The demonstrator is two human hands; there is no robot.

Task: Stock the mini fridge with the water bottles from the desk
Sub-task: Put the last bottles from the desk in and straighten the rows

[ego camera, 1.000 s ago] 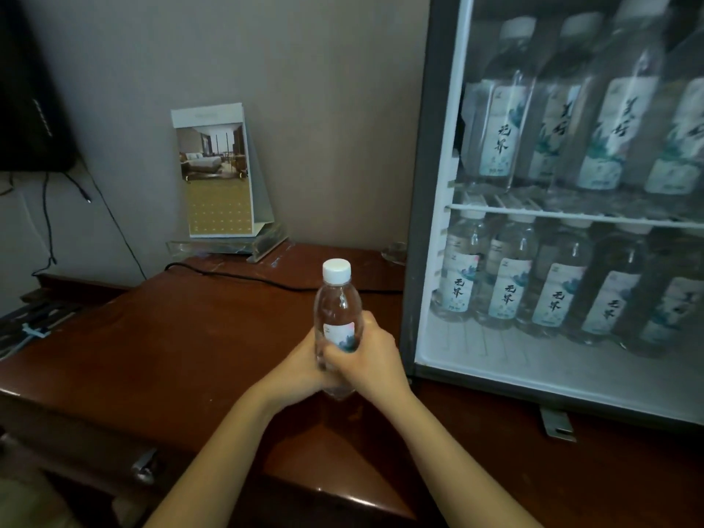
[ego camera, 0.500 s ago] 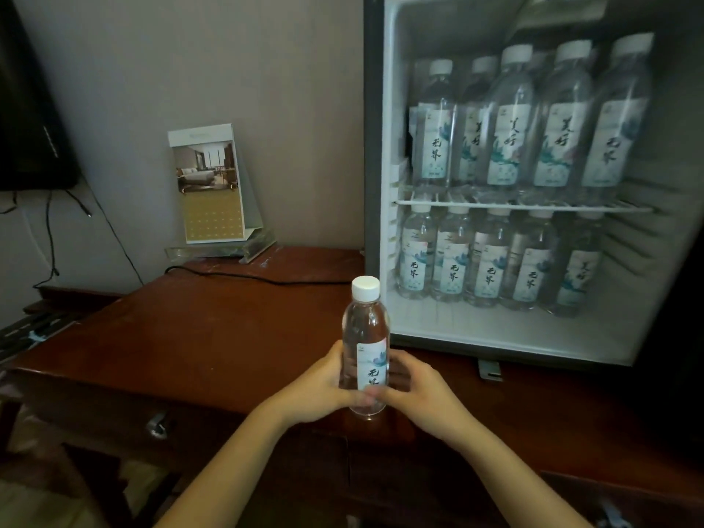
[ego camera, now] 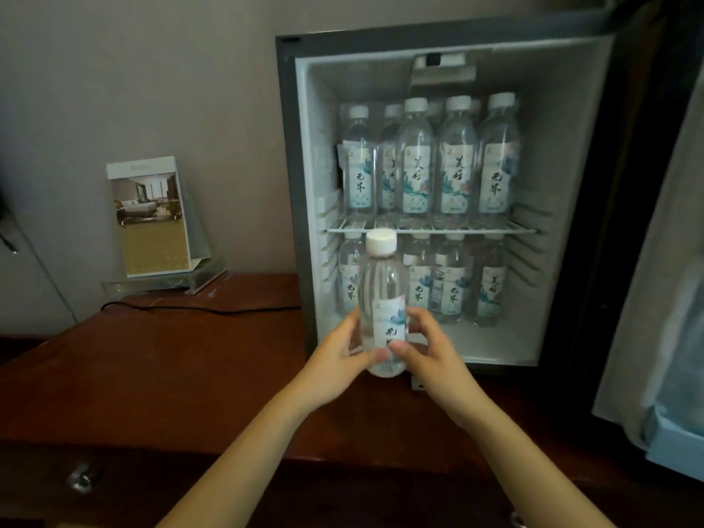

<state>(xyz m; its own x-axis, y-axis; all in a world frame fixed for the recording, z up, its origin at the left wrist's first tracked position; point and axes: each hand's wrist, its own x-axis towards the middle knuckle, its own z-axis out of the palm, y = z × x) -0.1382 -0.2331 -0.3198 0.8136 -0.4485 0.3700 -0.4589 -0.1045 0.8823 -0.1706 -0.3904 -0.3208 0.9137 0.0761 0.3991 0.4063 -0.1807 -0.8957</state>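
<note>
I hold a clear water bottle point(ego camera: 382, 295) with a white cap upright in both hands, just in front of the open mini fridge point(ego camera: 564, 154). My left hand point(ego camera: 335, 360) grips its lower left side and my right hand point(ego camera: 430, 352) its lower right side. The bottle's base hovers at the fridge's front lip, before the lower compartment. Several labelled bottles point(ego camera: 417, 161) stand on the wire shelf point(ego camera: 476, 227). Several more bottles point(ego camera: 453, 283) stand on the fridge floor below it.
The fridge stands on a dark wooden desk point(ego camera: 171, 367). Its open door point(ego camera: 666, 299) hangs at the right. A hotel brochure in a clear stand point(ego camera: 152, 219) sits at the back left, with a black cable point(ego camera: 198, 308) running along the desk towards the fridge.
The bottle has moved up and right, from over the desk to the fridge's lower opening. Both hands stay on it. My view has pulled back, showing the whole fridge.
</note>
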